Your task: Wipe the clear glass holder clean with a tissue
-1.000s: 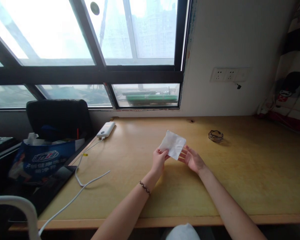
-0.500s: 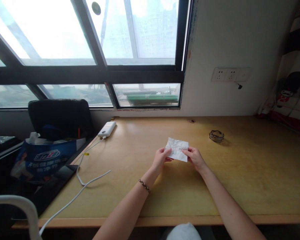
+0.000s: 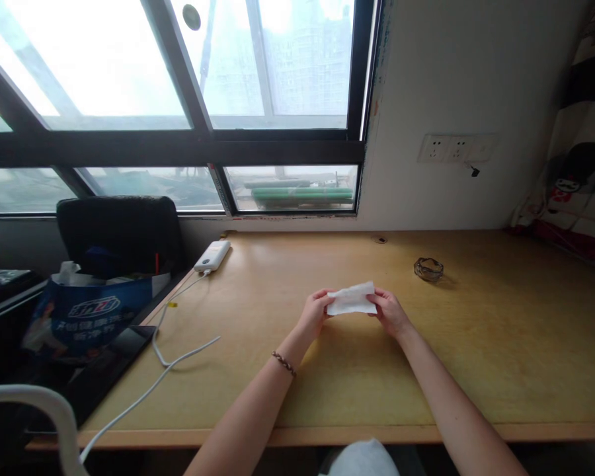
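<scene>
A white tissue (image 3: 351, 299), folded into a narrow strip, is stretched between my two hands above the wooden desk (image 3: 347, 383). My left hand (image 3: 317, 311) pinches its left end, thumb on top. At the right end, my right hand (image 3: 387, 312) grips it between thumb and fingers. Some fingers of both hands are hidden behind the tissue. A braided bracelet (image 3: 283, 363) circles my left wrist. Beyond my right hand, a dark glass ashtray-like ring (image 3: 429, 269) rests on the desk.
A white power bank (image 3: 212, 256) lies at the desk's far left, with a white cable (image 3: 161, 350) trailing from it towards the front edge. Left of the desk are a blue bag (image 3: 94, 317) and a black chair (image 3: 119, 225). Wall sockets (image 3: 457, 149) sit above the desk's right side.
The tissue has gone from a roughly square, crumpled face to a narrower, smoother strip. Both hands still hold its ends, almost in the same place.
</scene>
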`<state>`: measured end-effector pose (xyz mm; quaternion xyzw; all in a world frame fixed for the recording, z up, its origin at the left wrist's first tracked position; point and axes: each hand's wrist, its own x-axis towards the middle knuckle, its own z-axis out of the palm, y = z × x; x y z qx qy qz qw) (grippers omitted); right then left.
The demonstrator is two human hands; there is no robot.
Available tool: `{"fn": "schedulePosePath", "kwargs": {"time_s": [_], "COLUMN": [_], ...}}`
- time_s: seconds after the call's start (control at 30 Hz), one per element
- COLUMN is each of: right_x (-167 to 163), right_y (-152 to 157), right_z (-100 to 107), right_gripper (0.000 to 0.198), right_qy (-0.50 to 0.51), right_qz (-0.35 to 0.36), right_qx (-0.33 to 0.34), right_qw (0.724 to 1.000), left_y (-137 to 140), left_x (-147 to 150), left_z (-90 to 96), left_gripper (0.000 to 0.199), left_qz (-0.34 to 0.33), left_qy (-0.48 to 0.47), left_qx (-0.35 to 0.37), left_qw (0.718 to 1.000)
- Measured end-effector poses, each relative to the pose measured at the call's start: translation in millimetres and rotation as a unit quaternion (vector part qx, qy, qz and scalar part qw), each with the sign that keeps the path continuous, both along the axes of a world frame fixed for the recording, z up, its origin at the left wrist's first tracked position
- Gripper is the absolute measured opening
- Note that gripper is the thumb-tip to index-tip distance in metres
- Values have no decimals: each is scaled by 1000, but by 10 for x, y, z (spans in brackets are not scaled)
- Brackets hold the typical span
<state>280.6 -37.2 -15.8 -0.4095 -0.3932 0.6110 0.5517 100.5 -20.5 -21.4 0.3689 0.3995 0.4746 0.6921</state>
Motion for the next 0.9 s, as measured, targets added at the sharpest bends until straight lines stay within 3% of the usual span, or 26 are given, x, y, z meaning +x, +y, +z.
{"fn": "schedulePosePath", "kwargs": {"time_s": [0.23,0.47,0.7,0.9], "right_x": [-10,-51,-51,-48], "right_y": [-7,-30,-61,-75], "right_z": [-9,-31,-38,-11], "right_gripper": [5,9,14,19], "right_qy": [12,-84,-197,-274], "right_qz": [-10,-49,-61,-54], "right_qx": [33,80,148,181], "right_qw": [999,992,967,943], "left_y": [24,30,48,59], "left_x": [-13,-48,-36,-32], "left_z": [-14,-11,1,-85], "left_gripper": [4,2,36,39], "left_qz": [29,36,84,39], "left_qy": [-4,47,15,100], "left_qx": [46,59,-27,41], "left_qw": [999,997,996,993]}}
